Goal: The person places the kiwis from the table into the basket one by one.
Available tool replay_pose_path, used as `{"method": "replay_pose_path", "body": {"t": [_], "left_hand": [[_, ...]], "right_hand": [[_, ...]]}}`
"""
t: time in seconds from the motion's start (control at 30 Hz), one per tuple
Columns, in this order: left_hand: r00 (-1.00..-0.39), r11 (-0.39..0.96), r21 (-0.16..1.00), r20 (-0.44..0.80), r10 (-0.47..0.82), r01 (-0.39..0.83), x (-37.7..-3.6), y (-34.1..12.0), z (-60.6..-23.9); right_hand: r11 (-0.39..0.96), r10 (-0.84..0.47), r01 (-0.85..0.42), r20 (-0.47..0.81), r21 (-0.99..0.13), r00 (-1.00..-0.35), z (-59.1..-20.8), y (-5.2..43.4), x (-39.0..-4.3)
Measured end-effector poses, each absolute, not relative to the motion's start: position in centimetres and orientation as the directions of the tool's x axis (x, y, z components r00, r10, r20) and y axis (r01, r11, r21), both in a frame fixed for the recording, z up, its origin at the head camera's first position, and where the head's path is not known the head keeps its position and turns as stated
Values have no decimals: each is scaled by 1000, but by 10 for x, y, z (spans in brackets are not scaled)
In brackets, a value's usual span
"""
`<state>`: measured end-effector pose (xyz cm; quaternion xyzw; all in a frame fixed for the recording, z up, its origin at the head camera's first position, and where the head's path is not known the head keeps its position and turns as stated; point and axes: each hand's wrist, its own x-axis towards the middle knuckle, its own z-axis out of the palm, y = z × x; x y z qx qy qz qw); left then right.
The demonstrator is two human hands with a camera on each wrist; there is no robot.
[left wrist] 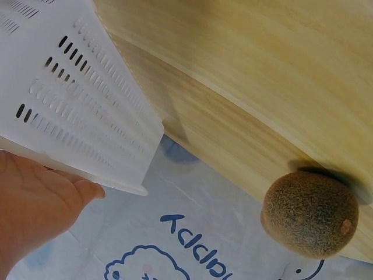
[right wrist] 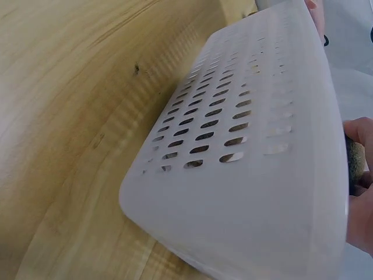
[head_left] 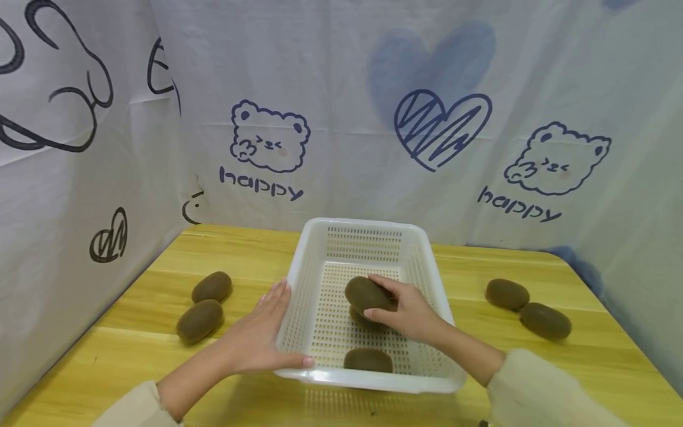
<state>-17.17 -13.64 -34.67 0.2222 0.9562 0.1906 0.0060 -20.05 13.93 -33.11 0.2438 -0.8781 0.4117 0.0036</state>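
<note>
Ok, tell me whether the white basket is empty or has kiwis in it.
Not empty. The white basket holds two kiwis lying on its floor, and the right hand holds a third kiwi inside it.

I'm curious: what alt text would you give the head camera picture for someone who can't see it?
A person's right hand holds a brown kiwi inside a white slotted basket on a wooden table, while the left hand rests against the basket's left side. Two more kiwis lie in the basket, with two on the table on each side.
</note>
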Motion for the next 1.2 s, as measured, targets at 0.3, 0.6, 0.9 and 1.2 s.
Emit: {"method": "replay_pose_path", "body": {"t": [0.3,0.6,0.9,1.2], "left_hand": [[-902,821,391,66,426,416,-176,-133,-347],[-903,825,387,47,427,411,-178,-131,-345],[-902,822,396,41,430,409,-178,-130,-344],[-899,823,388,38,436,416,-178,-129,-345]], "right_hand": [[600,-407,-373,131,-708,-904,-327,127,-200],[638,-463,-369,46,-676,-885,-336,105,-208],[715,-486,-334,-94,-615,-869,-342,90,-210],[733,-547,-404,-120,-548,-829,-350,86,-206]]}}
